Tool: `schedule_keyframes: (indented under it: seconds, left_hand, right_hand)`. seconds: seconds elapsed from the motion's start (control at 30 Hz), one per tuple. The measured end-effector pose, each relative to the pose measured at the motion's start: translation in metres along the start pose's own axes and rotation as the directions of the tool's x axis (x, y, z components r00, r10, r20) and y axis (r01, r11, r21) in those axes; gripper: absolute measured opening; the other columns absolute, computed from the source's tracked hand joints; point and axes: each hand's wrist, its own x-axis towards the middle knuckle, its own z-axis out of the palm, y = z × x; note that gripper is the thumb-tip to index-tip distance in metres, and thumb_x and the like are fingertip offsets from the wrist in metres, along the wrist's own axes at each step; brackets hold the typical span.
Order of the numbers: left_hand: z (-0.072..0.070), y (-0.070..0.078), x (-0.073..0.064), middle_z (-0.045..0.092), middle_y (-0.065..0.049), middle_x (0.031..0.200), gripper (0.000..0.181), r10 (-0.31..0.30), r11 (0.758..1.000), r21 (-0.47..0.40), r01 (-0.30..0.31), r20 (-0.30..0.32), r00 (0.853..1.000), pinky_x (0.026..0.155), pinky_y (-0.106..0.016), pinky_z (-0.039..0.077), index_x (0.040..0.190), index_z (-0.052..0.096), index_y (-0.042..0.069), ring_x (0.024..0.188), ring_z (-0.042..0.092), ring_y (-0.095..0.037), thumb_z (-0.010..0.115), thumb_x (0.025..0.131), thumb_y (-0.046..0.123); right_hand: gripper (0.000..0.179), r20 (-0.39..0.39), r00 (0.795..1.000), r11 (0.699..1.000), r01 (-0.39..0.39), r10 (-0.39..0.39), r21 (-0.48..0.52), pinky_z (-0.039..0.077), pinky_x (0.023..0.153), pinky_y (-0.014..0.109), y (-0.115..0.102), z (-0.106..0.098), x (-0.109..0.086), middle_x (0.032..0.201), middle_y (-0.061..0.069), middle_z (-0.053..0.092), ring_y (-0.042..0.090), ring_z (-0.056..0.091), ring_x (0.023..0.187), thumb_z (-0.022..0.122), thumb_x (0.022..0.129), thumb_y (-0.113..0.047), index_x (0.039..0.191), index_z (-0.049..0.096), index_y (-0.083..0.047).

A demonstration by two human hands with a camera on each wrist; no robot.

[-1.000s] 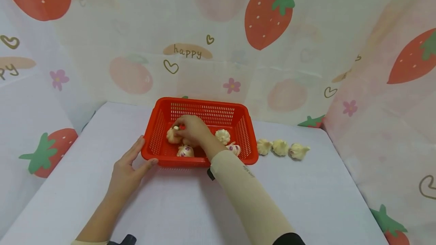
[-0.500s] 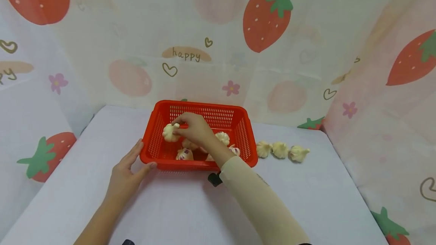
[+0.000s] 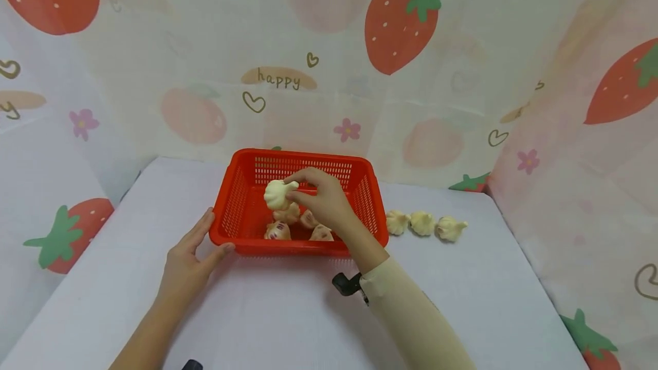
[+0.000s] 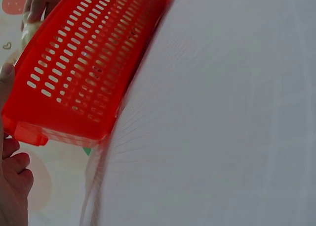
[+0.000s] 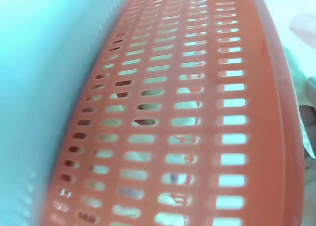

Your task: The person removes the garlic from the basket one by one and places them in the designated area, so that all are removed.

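Note:
In the head view, my right hand (image 3: 324, 196) pinches a white garlic bulb (image 3: 277, 194) by its stem, above the inside of a red plastic basket (image 3: 298, 247). Several more garlic bulbs lie in the basket, among them a purple-streaked bulb (image 3: 278, 231) near the front wall; the right forearm partly covers that side. My left hand (image 3: 187, 264) holds the basket's front left corner, thumb at the front rim and fingers along the left side. In the left wrist view, the thumb (image 4: 6, 75) touches the rim and several fingers (image 4: 19, 164) curl beyond the corner.
Three pale garlic bulbs (image 3: 422, 224) stand in a row on the white table (image 3: 277, 313), right of the basket. A strawberry-printed backdrop (image 3: 329, 44) rises close behind it and along both sides. The basket's slotted wall (image 5: 163, 107) fills much of the right wrist view.
My right hand has lifted the garlic bulb from the basket's left part and moved it up and to the right. The left hand stays at the basket's corner.

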Motion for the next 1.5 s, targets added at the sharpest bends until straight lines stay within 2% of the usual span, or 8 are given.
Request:
schedule_keyframes:
  seconds: [0.23, 0.3, 0.53, 0.73, 0.93, 1.1, 1.33, 1.5]
  left_hand:
    - [-0.001, -0.002, -0.002, 0.042, 0.005, 0.161, 0.085, -0.027, 1.000, 0.014, 0.027, 0.006, 1.000, 0.103, -0.005, 0.030, 0.159, 0.034, 0.033, 0.149, 0.042, -0.023, 0.081, 0.088, 0.037]
    - [-0.002, -0.004, -0.003, 0.041, 0.005, 0.161, 0.086, -0.030, 0.999, 0.013, 0.030, 0.009, 0.999, 0.102, -0.003, 0.030, 0.159, 0.033, 0.035, 0.149, 0.041, -0.022, 0.081, 0.088, 0.037]
    - [0.000, -0.006, 0.000, 0.041, 0.006, 0.162, 0.085, -0.010, 1.000, -0.008, 0.010, 0.014, 1.000, 0.101, -0.002, 0.030, 0.159, 0.034, 0.033, 0.150, 0.039, -0.018, 0.081, 0.089, 0.036]
    - [0.001, -0.006, 0.000, 0.041, 0.005, 0.162, 0.086, -0.018, 1.000, 0.014, 0.018, 0.013, 1.000, 0.105, -0.006, 0.031, 0.159, 0.034, 0.033, 0.149, 0.040, -0.022, 0.081, 0.088, 0.037]
    - [0.001, -0.005, 0.001, 0.041, 0.005, 0.161, 0.086, 0.004, 1.000, 0.011, -0.004, 0.002, 1.000, 0.102, 0.000, 0.027, 0.159, 0.036, 0.030, 0.149, 0.041, -0.022, 0.083, 0.087, 0.034]
    - [0.000, -0.004, 0.001, 0.042, 0.004, 0.161, 0.086, 0.007, 1.000, 0.011, -0.007, 0.000, 1.000, 0.103, -0.001, 0.028, 0.159, 0.036, 0.031, 0.149, 0.041, -0.022, 0.083, 0.087, 0.034]
    - [0.000, -0.003, 0.000, 0.042, 0.003, 0.161, 0.087, 0.003, 1.000, 0.012, -0.003, 0.006, 1.000, 0.102, 0.000, 0.027, 0.159, 0.036, 0.027, 0.149, 0.041, -0.022, 0.083, 0.087, 0.033]
    - [-0.001, -0.003, 0.000, 0.042, 0.002, 0.161, 0.087, 0.006, 1.000, 0.011, -0.006, 0.006, 1.000, 0.103, 0.000, 0.027, 0.160, 0.036, 0.028, 0.149, 0.040, -0.022, 0.083, 0.087, 0.031]
  right_hand:
    - [0.020, -0.037, 0.999, 0.999, 0.032, -0.031, 0.029, 0.055, 0.099, 0.040, 0.007, -0.013, -0.019, 0.115, -0.013, 0.070, 0.010, 0.062, 0.112, 0.078, 0.093, -0.023, 0.112, 0.075, -0.027]
    - [0.019, -0.048, 0.998, 0.999, 0.031, -0.029, 0.030, 0.056, 0.098, 0.043, 0.010, -0.017, -0.025, 0.115, -0.014, 0.070, 0.010, 0.062, 0.110, 0.077, 0.094, -0.023, 0.112, 0.075, -0.028]
    - [0.021, -0.084, 0.996, 0.999, 0.014, -0.011, 0.039, 0.057, 0.096, 0.044, 0.021, -0.036, -0.045, 0.114, -0.014, 0.070, 0.010, 0.062, 0.111, 0.077, 0.093, -0.024, 0.113, 0.074, -0.030]
    - [0.023, -0.118, 0.993, 0.998, 0.018, -0.012, 0.052, 0.053, 0.103, 0.045, 0.029, -0.055, -0.062, 0.113, -0.009, 0.072, 0.012, 0.063, 0.113, 0.079, 0.092, -0.020, 0.114, 0.075, -0.026]
    - [0.026, -0.167, 0.986, 0.998, 0.008, 0.004, 0.070, 0.049, 0.108, 0.048, 0.033, -0.074, -0.077, 0.114, -0.002, 0.072, 0.016, 0.062, 0.114, 0.080, 0.089, -0.012, 0.114, 0.075, -0.019]
    - [0.026, -0.201, 0.979, 0.998, -0.008, 0.021, 0.065, 0.045, 0.111, 0.052, 0.033, -0.088, -0.090, 0.116, 0.002, 0.071, 0.019, 0.061, 0.116, 0.078, 0.091, -0.010, 0.116, 0.075, -0.017]
    - [0.024, -0.230, 0.973, 0.998, 0.007, 0.009, 0.069, 0.051, 0.105, 0.035, 0.036, -0.108, -0.109, 0.115, 0.001, 0.072, 0.014, 0.061, 0.116, 0.078, 0.091, -0.013, 0.115, 0.075, -0.016]
    - [0.028, -0.276, 0.960, 0.997, 0.061, -0.049, 0.038, 0.047, 0.107, 0.024, 0.041, -0.123, -0.120, 0.115, 0.006, 0.072, 0.012, 0.062, 0.116, 0.079, 0.088, -0.005, 0.116, 0.075, -0.012]
